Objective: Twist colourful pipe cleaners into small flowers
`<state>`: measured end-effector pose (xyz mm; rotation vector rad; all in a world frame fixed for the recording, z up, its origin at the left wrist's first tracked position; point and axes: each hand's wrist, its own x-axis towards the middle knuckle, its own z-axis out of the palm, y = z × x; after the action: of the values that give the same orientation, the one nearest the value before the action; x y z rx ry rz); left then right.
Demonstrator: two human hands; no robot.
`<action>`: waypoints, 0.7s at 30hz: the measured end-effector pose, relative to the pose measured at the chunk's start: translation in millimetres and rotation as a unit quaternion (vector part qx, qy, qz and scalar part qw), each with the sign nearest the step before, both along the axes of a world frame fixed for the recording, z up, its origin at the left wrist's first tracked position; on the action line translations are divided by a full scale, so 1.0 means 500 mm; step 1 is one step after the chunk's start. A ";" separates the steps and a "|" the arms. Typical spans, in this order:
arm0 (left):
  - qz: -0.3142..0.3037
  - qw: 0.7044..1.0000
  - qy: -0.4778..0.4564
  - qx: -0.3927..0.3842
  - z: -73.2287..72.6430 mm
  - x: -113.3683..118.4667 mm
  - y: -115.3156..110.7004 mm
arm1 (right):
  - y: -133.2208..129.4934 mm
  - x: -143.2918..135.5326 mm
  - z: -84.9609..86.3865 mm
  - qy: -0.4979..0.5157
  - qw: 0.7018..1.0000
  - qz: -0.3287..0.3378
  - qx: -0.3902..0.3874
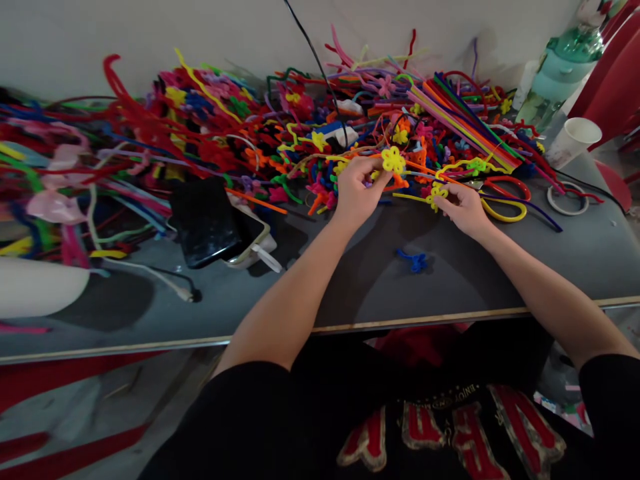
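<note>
Between the fingertips of my left hand is a yellow pipe-cleaner flower with looped petals, held up in front of the pile. My right hand pinches a second yellow pipe-cleaner flower, lower and to the right, with a straight yellow stem reaching left from it. The two flowers are apart. On the table below the hands lies a small twisted blue pipe-cleaner piece. Beside my right hand are scissors with red and yellow handles.
A heap of coloured pipe cleaners lines the wall. Left of my arms lie a black phone-like device and a white cable. At right stand a paper cup and a green bottle, near a ring of white tape.
</note>
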<state>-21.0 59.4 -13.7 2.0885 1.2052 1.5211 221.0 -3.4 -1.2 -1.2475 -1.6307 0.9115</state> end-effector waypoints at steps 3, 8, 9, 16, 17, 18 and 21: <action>-0.033 0.999 -0.025 -0.025 -0.007 0.011 -0.002 | -0.001 0.001 0.000 -0.030 0.999 -0.017 0.021; -0.093 0.989 -0.084 -0.083 -0.011 0.042 -0.025 | -0.006 0.008 0.011 -0.077 0.987 -0.099 0.096; -0.108 0.985 -0.102 -0.091 -0.008 0.050 -0.034 | -0.009 0.009 0.016 -0.075 0.985 -0.102 0.119; -0.182 0.971 -0.104 -0.113 0.013 0.094 -0.103 | -0.041 -0.011 0.047 -0.029 0.990 0.031 0.132; -0.183 0.973 -0.089 -0.113 0.013 0.097 -0.108 | -0.043 -0.014 0.046 -0.013 0.992 0.045 0.120; -0.184 0.974 -0.073 -0.109 0.013 0.098 -0.111 | -0.044 -0.015 0.044 0.003 0.993 0.054 0.109; -0.180 0.978 -0.037 -0.101 0.014 0.099 -0.115 | -0.036 -0.010 0.038 0.027 0.994 0.044 0.092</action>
<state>28.5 1.7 -7.0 1.9667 0.8555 1.2434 216.0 -21.5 17.7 -1.0225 -1.6964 0.8206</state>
